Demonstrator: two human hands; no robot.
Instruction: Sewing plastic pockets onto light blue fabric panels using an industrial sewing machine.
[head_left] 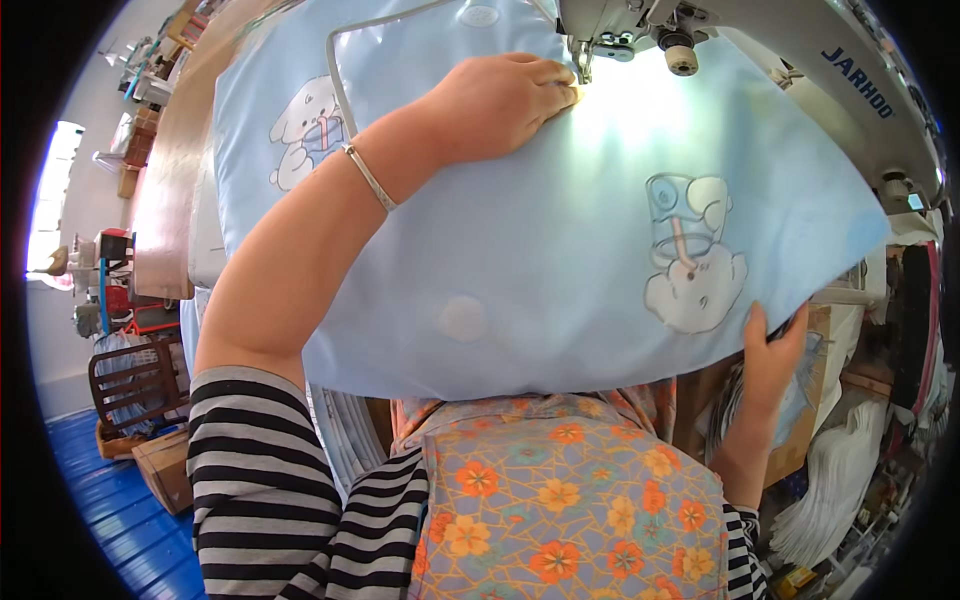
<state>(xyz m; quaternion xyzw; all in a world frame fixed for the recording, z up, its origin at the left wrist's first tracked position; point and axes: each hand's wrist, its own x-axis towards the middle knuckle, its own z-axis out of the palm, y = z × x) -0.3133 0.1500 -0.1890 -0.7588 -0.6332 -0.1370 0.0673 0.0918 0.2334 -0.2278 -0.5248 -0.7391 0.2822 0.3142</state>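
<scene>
A light blue cloth panel (450, 250) printed with white cartoon puppies spreads under the sewing machine head (760, 60) and hangs over toward my lap. My left hand (505, 105) lies on the cloth, fingers stretched out and their tips just beside the presser foot (584, 68). A bracelet (370, 178) circles that wrist. At the panel's lower right edge is my right hand (775, 350), its thumb on top of the cloth and its other fingers partly hidden; it grips the edge. A narrow grey strip (340, 85) runs along the cloth beyond my left forearm.
The machine's lamp glares on the cloth right of the needle. A wooden tabletop (165, 160) extends at the left. Below right are a cardboard box (795, 430) and a stack of white cloth pieces (830, 480). A brown chair-like frame (135, 385) stands on the blue floor (95, 500).
</scene>
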